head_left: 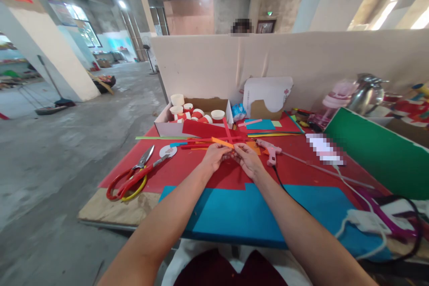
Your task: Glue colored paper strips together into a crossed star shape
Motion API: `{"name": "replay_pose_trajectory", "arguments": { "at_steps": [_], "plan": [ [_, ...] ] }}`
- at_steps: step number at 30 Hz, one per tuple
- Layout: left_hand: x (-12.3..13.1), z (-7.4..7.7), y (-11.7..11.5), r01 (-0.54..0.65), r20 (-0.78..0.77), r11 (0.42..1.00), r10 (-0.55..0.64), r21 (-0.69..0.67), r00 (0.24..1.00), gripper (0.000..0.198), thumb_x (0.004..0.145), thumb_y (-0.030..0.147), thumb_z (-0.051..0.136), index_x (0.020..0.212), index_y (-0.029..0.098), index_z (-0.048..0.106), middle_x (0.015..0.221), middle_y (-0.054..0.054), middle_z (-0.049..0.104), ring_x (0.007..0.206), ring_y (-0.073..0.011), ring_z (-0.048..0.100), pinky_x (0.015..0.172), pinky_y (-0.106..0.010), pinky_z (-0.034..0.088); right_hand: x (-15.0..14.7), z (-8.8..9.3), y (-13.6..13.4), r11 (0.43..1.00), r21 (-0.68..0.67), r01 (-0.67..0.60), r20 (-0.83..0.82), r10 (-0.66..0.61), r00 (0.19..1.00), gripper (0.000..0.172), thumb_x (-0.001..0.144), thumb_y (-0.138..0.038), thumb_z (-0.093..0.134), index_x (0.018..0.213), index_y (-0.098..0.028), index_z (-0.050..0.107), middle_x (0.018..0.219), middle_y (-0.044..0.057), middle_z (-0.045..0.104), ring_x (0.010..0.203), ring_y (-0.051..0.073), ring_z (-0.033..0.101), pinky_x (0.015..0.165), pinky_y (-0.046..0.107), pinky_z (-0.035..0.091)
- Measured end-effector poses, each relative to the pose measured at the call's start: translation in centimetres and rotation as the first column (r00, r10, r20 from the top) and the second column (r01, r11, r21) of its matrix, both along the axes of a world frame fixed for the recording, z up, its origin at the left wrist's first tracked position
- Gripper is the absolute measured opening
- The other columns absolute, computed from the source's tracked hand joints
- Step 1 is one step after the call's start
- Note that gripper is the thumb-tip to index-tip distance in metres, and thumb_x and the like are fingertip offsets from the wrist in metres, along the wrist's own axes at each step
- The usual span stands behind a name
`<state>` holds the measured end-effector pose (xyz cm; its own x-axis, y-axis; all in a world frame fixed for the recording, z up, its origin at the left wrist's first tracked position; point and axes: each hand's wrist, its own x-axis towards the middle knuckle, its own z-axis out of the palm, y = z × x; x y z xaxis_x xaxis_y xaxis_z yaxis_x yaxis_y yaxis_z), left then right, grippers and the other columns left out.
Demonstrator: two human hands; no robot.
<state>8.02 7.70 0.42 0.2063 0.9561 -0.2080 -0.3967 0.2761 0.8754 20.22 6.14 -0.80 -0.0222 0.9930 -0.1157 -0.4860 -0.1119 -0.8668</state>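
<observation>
Both hands meet over the middle of the red-covered table (221, 176). Between them is an orange strip (222, 143), flat and narrow like paper or felt. My left hand (213, 157) pinches it from the left, fingers closed. At its right end, the fingertips of my right hand (248, 158) are closed on it too. Red strips (228, 130) lie just behind the hands. A pink glue gun (270, 149) rests right of my right hand, its cord running toward me. Scissors with red handles (140, 170) lie to the left.
Behind stands a box (161, 127) of red and white paper cups (217, 115). A green panel (378, 156) and a steel jug (368, 91) are on the right. A blue sheet (234, 214) covers the near edge. A white partition (201, 62) closes the back, with a person's head (241, 26) beyond.
</observation>
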Motion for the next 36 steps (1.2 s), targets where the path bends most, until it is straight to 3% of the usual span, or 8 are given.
{"name": "replay_pose_trajectory", "arguments": {
  "at_steps": [8,16,21,28,36],
  "plan": [
    [-0.19,-0.1,-0.08,0.012,-0.003,0.997,-0.012,0.083,1.0,0.02,0.051,0.015,0.075,0.06,0.012,0.058,0.056,-0.001,0.061,0.052,-0.0098,0.056,0.053,-0.021,0.043,-0.01,-0.04,-0.03,0.999,-0.02,0.027,-0.014,-0.027,1.0,0.031,0.048,-0.028,0.082,0.071,-0.02,0.063,0.059,-0.006,0.06,0.054,0.006,0.054,0.063,0.022,0.051],
    [-0.39,-0.57,0.11,-0.023,-0.197,0.977,0.066,0.214,0.978,0.017,0.054,0.018,0.074,0.066,0.012,0.063,0.058,-0.003,0.061,0.052,-0.0101,0.054,0.054,-0.023,0.044,0.07,-0.5,0.16,1.0,0.023,0.018,0.083,-0.02,0.996,0.026,0.052,-0.03,0.08,0.07,-0.017,0.066,0.061,-0.002,0.064,0.059,0.013,0.061,0.069,0.031,0.054],
    [-0.35,-0.62,0.06,-0.052,-0.212,0.964,0.11,0.26,0.971,0.015,0.057,0.018,0.072,0.068,0.013,0.063,0.064,-0.004,0.063,0.059,-0.0115,0.056,0.061,-0.025,0.045,0.0,-0.3,0.05,0.998,0.056,0.04,0.146,-0.048,0.988,0.026,0.052,-0.031,0.079,0.07,-0.016,0.066,0.06,-0.001,0.065,0.057,0.013,0.062,0.068,0.031,0.054],
    [-0.26,-0.72,0.09,-0.025,-0.258,0.925,0.131,0.38,0.957,0.015,0.059,0.02,0.068,0.071,0.016,0.061,0.07,0.0,0.061,0.068,-0.0118,0.055,0.066,-0.023,0.043,0.15,-0.35,0.3,0.992,0.082,0.092,0.126,-0.102,0.987,0.023,0.053,-0.03,0.078,0.067,-0.017,0.064,0.063,-0.001,0.066,0.058,0.013,0.062,0.066,0.03,0.054],
    [-0.29,-0.35,0.07,-0.086,-0.323,0.913,0.228,0.398,0.918,0.009,0.061,0.022,0.065,0.06,0.017,0.058,0.062,0.001,0.057,0.064,-0.0109,0.051,0.062,-0.022,0.041,0.04,0.08,0.02,1.0,-0.006,0.024,0.019,-0.024,1.0,0.022,0.052,-0.023,0.079,0.067,-0.018,0.064,0.068,-0.002,0.066,0.062,0.01,0.062,0.071,0.027,0.054]
  ]
}}
